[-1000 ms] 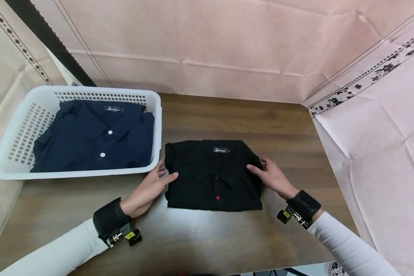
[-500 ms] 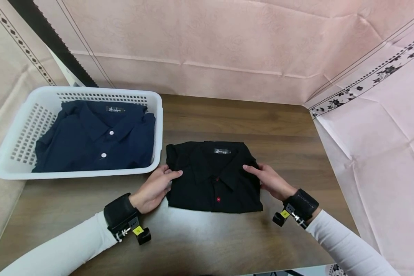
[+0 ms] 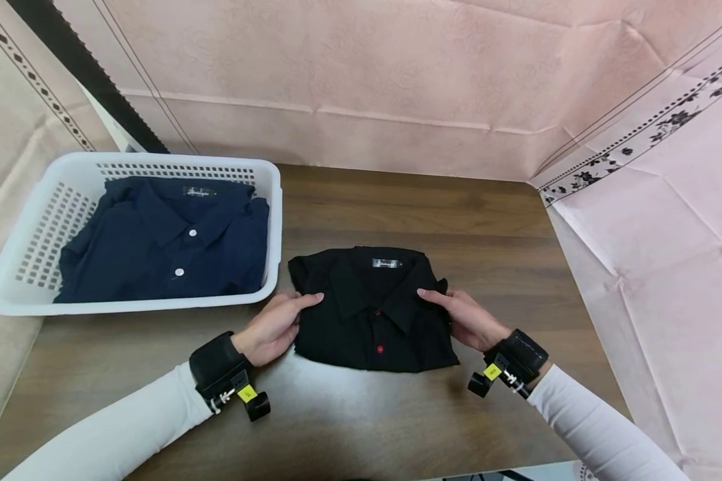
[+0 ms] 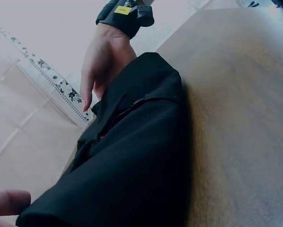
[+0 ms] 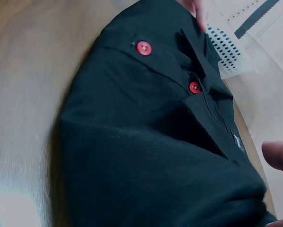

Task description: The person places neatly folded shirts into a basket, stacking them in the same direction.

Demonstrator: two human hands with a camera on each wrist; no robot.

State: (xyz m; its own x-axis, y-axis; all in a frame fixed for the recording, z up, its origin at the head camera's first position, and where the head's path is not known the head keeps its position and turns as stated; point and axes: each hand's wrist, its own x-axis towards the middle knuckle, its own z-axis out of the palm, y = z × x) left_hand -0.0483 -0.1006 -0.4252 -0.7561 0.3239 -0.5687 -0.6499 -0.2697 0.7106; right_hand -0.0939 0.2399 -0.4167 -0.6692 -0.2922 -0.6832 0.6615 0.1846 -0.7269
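Note:
A folded black shirt [image 3: 361, 321] with red buttons and a collar label lies at the middle of the table, its sides raised a little. My left hand [image 3: 273, 327] grips its left side, thumb on top and the other fingers partly hidden beneath. On the opposite side my right hand [image 3: 472, 317] holds the cloth the same way, its thumb over the shirt near the collar. The right wrist view shows the red buttons [image 5: 144, 48] and the bulging lower fold close up. In the left wrist view the right hand [image 4: 108, 59] appears beyond the shirt.
A white plastic basket [image 3: 132, 308] stands at the left, close to my left hand. Inside it lies a folded navy shirt [image 3: 168, 247] with white buttons. Pale cloth [image 3: 361, 80] hangs behind the wooden table [image 3: 385, 427] and along its sides.
My left hand has moved right from beside the basket rim onto the black shirt's edge. The right hand has shifted slightly inward, and the shirt's sides have bunched and lifted.

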